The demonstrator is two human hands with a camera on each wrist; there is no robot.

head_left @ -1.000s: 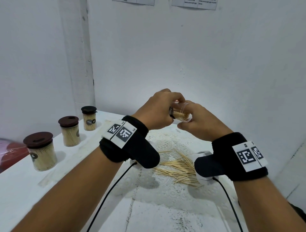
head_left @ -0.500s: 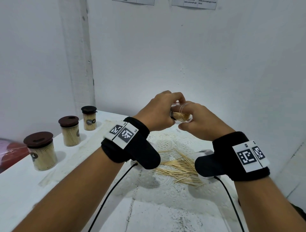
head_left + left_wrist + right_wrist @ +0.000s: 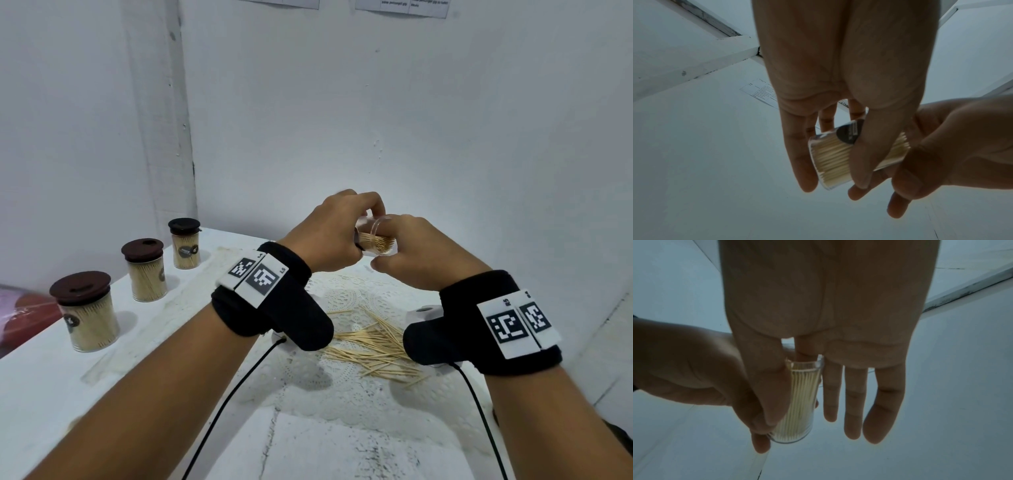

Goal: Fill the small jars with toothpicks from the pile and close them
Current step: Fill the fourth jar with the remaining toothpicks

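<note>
A: Above the desk (image 3: pixel 41 383), between both hands: small clear jar (image 3: pixel 375 241), tilted on its side, packed with toothpicks, no lid on it.
B: Left hand (image 3: pixel 329 236)?
A: Raised, wrist bent, fingers curled over the jar's closed end; thumb across the dark label in the left wrist view, fingers behind. Pinching the jar (image 3: pixel 830 160).
B: And right hand (image 3: pixel 421 253)?
A: Raised too, back toward the camera. In the right wrist view, thumb laid along the jar (image 3: pixel 799 399), forefinger at its open rim, other three fingers straight and hanging free beside it. Grip on the jar by thumb and forefinger.
B: Below?
A: Loose pile of toothpicks (image 3: pixel 373 346) on a white lace mat (image 3: pixel 342 394), under the wrists.
B: Farther out?
A: Left along the desk, three closed jars with brown lids (image 3: pixel 144 270), all full, upright, well apart in a row.
</note>
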